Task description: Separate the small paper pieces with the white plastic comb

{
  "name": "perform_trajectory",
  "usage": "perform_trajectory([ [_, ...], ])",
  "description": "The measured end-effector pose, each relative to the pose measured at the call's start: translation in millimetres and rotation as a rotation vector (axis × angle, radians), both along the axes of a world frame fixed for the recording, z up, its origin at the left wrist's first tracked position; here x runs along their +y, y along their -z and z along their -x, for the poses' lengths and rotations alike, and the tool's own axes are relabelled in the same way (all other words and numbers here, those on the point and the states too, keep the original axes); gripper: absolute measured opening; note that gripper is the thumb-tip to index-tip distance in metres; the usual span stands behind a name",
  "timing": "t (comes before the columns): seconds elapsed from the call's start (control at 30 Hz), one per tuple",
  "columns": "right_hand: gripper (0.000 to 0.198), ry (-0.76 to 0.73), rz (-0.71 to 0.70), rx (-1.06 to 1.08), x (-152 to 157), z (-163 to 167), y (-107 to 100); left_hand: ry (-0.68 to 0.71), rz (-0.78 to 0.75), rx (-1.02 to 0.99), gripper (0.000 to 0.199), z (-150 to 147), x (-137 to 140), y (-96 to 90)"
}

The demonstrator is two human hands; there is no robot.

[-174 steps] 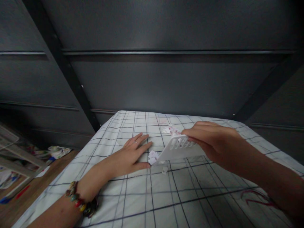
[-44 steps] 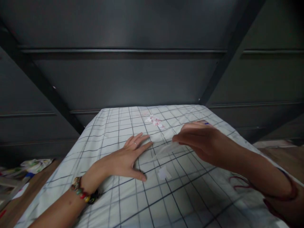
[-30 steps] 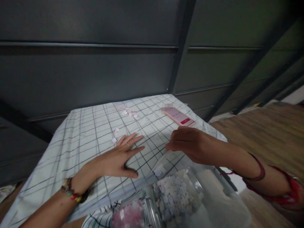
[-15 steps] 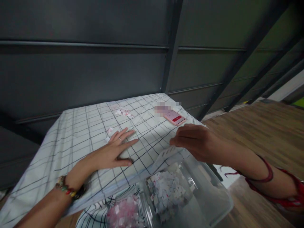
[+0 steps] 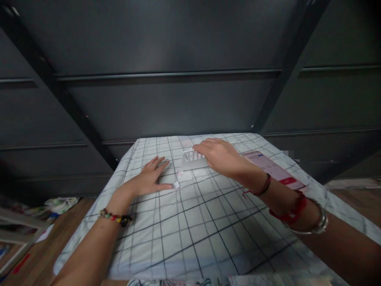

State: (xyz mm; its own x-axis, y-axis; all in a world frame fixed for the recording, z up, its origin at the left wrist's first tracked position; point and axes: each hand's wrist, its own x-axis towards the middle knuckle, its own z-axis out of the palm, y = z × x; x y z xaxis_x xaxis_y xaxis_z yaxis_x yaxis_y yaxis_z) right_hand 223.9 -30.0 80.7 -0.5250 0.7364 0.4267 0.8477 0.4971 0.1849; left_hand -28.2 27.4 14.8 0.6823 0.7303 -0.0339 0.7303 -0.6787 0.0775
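Jutting out from the pinching fingers (image 5: 205, 148) of the right hand (image 5: 220, 157), the white slotted scraper (image 5: 192, 163) tilts over the checked counter (image 5: 190, 218). Near its lower edge lie small scraps (image 5: 176, 185), one by the spread left hand (image 5: 151, 178)'s thumb.

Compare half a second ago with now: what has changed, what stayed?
The bare right hand has carried the white slotted plastic scraper from the near edge of the white, dark-checked cloth toward its far side. Unchanged: that grip, and the left hand spread on the cloth.
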Motion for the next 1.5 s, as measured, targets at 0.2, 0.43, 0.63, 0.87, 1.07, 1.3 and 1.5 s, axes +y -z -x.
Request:
perform_trajectory([
  [0.2, 0.034, -0.016, -0.017, -0.003, 20, -8, 13, 0.065, -0.014, -0.04, 0.088, -4, -3, 4.4],
  [0.43, 0.031, -0.093, -0.155, -0.014, 12, -29, 20, 0.174, -0.085, -0.137, 0.067, -8, -4, 1.5],
  [0.63, 0.025, -0.194, -0.197, 0.1, 6, -35, 14, 0.206, -0.115, -0.176, 0.058, -7, -2, 2.9],
  [0.87, 0.026, -0.236, -0.065, 0.048, 3, -38, 7, 0.193, -0.091, -0.16, 0.054, -10, -4, 3.0],
  [1.07, 0.024, -0.214, -0.108, 0.042, 2, -37, 6, 0.201, -0.104, -0.189, 0.052, -11, -4, 1.2],
  [1.3, 0.026, -0.241, -0.055, 0.028, -1, -39, 3, 0.206, -0.122, -0.186, 0.053, -11, -3, 1.7],
  [1.5, 0.026, -0.202, -0.089, 0.03, -2, -46, 3, 0.214, -0.117, -0.177, 0.054, -11, -3, 0.5],
])
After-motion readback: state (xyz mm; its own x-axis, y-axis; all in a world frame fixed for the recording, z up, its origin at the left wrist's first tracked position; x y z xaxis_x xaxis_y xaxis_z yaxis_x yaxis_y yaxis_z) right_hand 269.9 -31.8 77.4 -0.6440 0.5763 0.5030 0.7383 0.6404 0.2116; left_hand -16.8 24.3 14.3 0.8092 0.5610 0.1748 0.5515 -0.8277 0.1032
